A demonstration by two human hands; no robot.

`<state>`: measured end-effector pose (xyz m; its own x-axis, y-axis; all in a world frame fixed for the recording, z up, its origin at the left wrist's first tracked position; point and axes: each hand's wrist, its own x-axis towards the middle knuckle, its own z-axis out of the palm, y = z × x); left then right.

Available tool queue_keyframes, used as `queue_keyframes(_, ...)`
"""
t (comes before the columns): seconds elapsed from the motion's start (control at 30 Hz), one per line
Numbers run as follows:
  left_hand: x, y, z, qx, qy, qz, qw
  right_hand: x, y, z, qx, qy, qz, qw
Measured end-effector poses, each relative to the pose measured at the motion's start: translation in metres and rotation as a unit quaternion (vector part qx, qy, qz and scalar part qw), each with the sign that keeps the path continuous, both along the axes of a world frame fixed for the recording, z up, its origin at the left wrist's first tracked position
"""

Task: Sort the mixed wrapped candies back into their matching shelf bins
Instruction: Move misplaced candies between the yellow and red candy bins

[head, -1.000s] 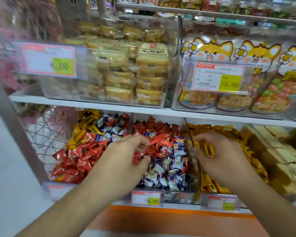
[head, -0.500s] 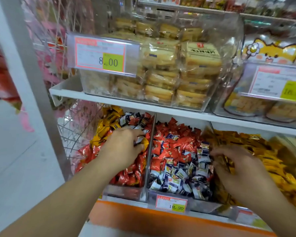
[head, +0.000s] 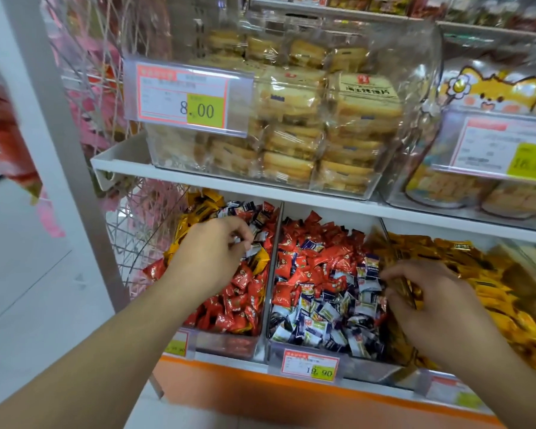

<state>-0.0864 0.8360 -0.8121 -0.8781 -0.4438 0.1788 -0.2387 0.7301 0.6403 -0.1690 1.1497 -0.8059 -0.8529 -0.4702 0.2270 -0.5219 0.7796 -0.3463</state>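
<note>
— Head view: what are the hands doing?
— I'm pinching a dark-wrapped candy [head: 252, 249] with my left hand [head: 208, 258] in the left bin [head: 226, 343], since it's stray among reds. My right hand [head: 427, 301] is curling onto gold wrappers [head: 410, 289] beside the middle bin [head: 362, 365].

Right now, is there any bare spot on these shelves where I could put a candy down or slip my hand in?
Hardly any. The left bin, middle bin and right bin are heaped with candies, and both the left hand and right hand are already in them. Bare spots: the white shelf edge left of the clear box, and the gap above the middle bin's pile.
</note>
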Motion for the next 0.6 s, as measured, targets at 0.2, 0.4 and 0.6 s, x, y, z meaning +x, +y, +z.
queue_keyframes(0.2, -0.005, 0.008, -0.018, -0.079, -0.079, -0.096, 0.989, 0.002, 0.002, -0.002, 0.000, 0.002, 0.009, 1.000)
queue_keyframes(0.4, -0.007, 0.006, -0.015, -0.123, -0.057, -0.075, 0.988, 0.001, 0.005, -0.003, -0.003, -0.003, 0.015, 1.000)
queue_keyframes(0.6, 0.008, 0.002, -0.005, -0.045, 0.031, 0.000, 0.998, -0.002, 0.002, 0.000, -0.009, -0.006, 0.006, 1.000)
